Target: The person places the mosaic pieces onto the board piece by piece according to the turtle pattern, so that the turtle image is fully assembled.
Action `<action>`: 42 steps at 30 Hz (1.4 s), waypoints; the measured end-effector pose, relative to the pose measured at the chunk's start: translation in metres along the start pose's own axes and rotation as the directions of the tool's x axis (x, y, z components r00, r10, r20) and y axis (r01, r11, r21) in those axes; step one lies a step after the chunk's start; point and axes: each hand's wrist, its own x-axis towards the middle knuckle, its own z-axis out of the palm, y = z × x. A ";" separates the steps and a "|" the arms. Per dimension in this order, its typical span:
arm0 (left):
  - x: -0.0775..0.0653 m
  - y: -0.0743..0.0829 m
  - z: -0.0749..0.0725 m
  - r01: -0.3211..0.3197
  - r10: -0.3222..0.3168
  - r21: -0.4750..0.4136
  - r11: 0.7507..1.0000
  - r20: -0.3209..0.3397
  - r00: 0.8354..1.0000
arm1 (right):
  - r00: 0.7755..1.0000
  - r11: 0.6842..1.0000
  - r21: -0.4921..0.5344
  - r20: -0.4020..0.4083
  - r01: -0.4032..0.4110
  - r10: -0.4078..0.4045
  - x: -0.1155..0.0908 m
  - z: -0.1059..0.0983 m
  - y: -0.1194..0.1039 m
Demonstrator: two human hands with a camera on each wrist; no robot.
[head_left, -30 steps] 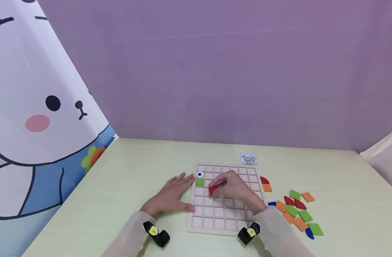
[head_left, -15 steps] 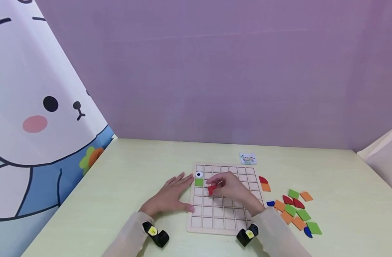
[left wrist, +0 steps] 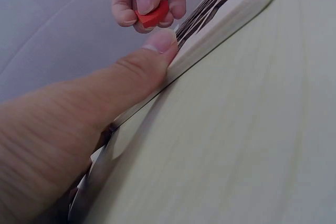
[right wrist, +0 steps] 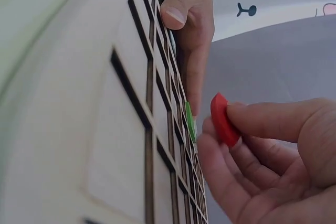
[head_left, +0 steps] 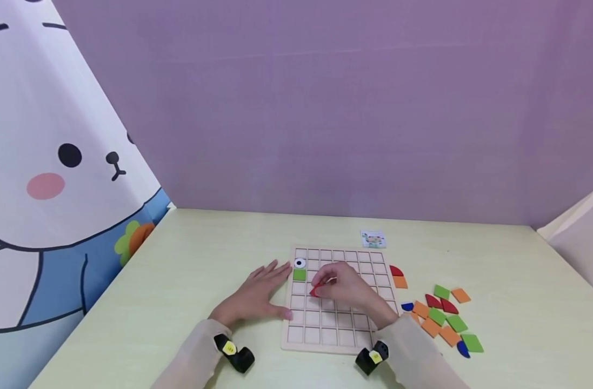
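Note:
Over the wooden grid board point(head_left: 320, 336), my right hand point(head_left: 345, 286) pinches a small red quarter-circle tile point(right wrist: 224, 120) between thumb and fingers, held just off the surface. My left hand point(head_left: 257, 297) lies with fingers spread along the board's left edge, its thumb point(left wrist: 142, 64) touching the rim. Two pieces sit in the board's left column: a white tile with a black-and-blue eye point(head_left: 300, 263) and, right below it, a green square tile point(head_left: 299, 275). The red tile is partly covered by the fingers in the head view.
Right of the board lie loose green point(head_left: 455, 323), orange point(head_left: 450, 336), red point(head_left: 449, 306) and blue point(head_left: 463, 349) tiles. A red quarter-circle point(head_left: 396, 270) and an orange tile point(head_left: 400, 282) lie against the board's right edge. A small picture card point(head_left: 373, 239) is behind the board.
The red tile has turned in my right hand's fingers and shifted slightly left over the board. My left hand stays at the board's edge. The head view has shifted slightly.

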 end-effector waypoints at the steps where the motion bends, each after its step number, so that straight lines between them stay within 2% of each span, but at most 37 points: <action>1: 0.000 0.000 0.000 -0.001 0.001 0.000 1.000 0.000 1.000 | 1.000 1.000 0.002 -0.013 -0.016 0.016 0.000 0.001 0.000; 6: 0.000 0.000 -0.002 -0.003 0.003 -0.007 1.000 -0.001 1.000 | 0.998 0.999 0.016 -0.041 -0.045 0.046 0.001 0.003 0.002; 18: 0.000 -0.001 -0.001 0.005 -0.005 -0.019 1.000 -0.004 1.000 | 0.998 0.999 0.014 -0.032 -0.052 0.053 -0.001 0.006 0.001; 26: 0.001 -0.001 0.001 0.006 -0.006 -0.017 1.000 -0.004 1.000 | 0.997 0.996 -0.056 -0.038 -0.062 0.060 -0.003 0.010 -0.002; 34: 0.001 -0.001 0.000 0.002 -0.002 -0.023 1.000 -0.007 1.000 | 0.999 0.994 -0.108 -0.029 -0.029 0.026 -0.003 0.012 -0.004; 42: 0.001 0.000 0.000 0.006 -0.006 -0.026 1.000 -0.004 1.000 | 0.999 0.993 -0.114 -0.041 -0.033 0.029 -0.003 0.013 -0.003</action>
